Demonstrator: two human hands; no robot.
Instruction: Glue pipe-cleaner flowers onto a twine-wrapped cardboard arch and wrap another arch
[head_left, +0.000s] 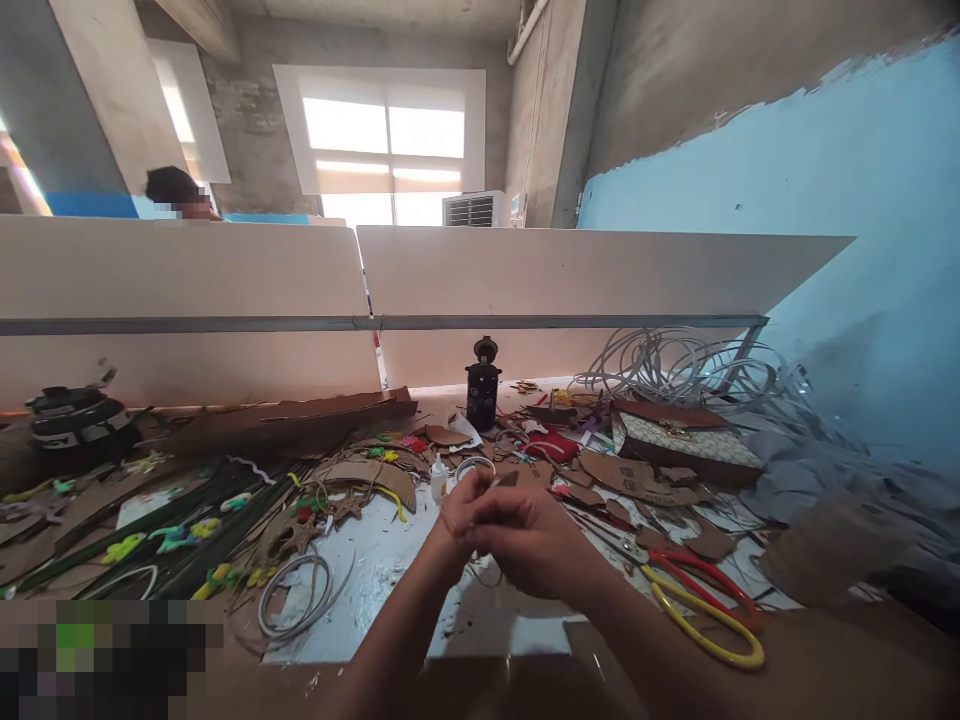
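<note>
My left hand (459, 512) and my right hand (534, 540) meet above the white patch of the worktable (390, 560). Both sets of fingers pinch a small grey wire loop (474, 466) that sticks up between them. The right hand lies over the left, so the fingertips and the rest of the wire are hidden. A small white glue bottle (439, 478) stands just beyond my left hand.
A black bottle (482, 388) stands behind. Red-and-yellow scissors (701, 605) lie at the right, near a patterned purse (686, 440) and coiled tubing (690, 365). Wire coils (296, 598), green stems (187, 520) and cardboard scraps cover the left. A person sits beyond the white divider (180, 270).
</note>
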